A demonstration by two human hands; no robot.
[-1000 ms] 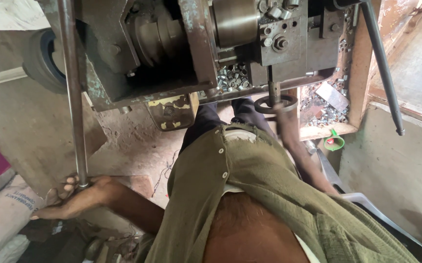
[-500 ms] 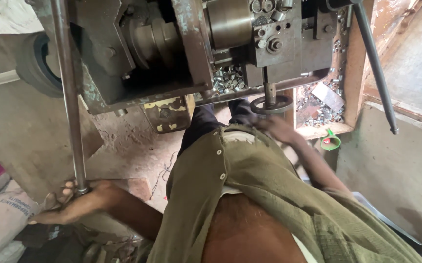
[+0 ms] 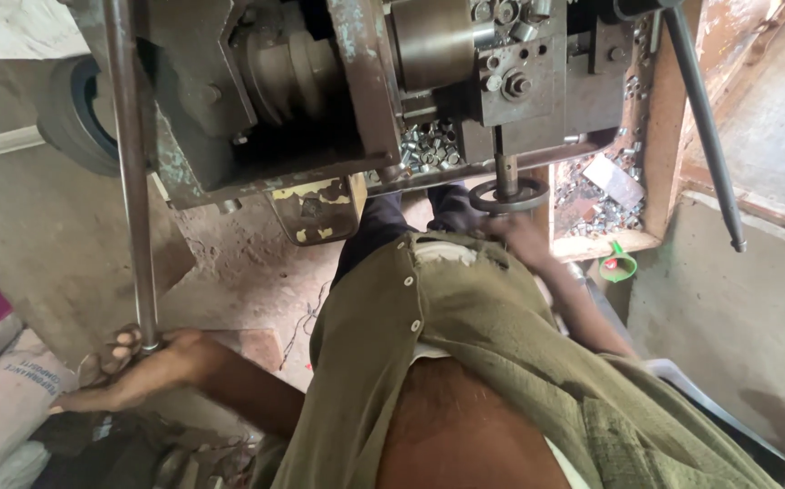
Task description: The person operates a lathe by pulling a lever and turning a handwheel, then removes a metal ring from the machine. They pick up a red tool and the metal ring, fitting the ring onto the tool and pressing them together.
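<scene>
Head cam looks down the person's front at an old metal-working machine (image 3: 320, 100), prob. a lathe-type rig w/ grey castings and worn paint.

Left hand (image 3: 143, 367) is low at the bottom left, at the lower end of a long steel lever rod (image 3: 130, 172) that runs up past the machine's left side to the top edge. Fingers (image 3: 116, 349) curl round the rod's foot, thumb side toward the body; grip looks closed on it, though the fingertips are partly in shadow.

Right hand (image 3: 524, 237) is up at the machine's underside, just below a small dark handwheel (image 3: 508, 195) on a short vertical shaft. Hand is blurred; it touches or nearly touches the wheel's rim, and I cannot tell how far the fingers are closed or whether they have hold of it.

The handwheel sits centre-right, under a grey block w/ bolts (image 3: 515, 81), right of a yellow-flecked bracket (image 3: 315, 208). Behind it a tray holds small shiny metal pieces (image 3: 429, 145); more scrap bits lie in a wooden-edged bin (image 3: 605, 195) to the right.

A second long dark rod (image 3: 705, 127) slants down the right side, well apart from both hands. A small green funnel-like item (image 3: 619, 265) lies by the bin's corner. Olive shirt (image 3: 465, 344) fills the lower middle. Woven sacks (image 3: 3, 398) sit at the lower left, near the left hand. A black tyre (image 3: 71, 118) shows behind the lever rod.
</scene>
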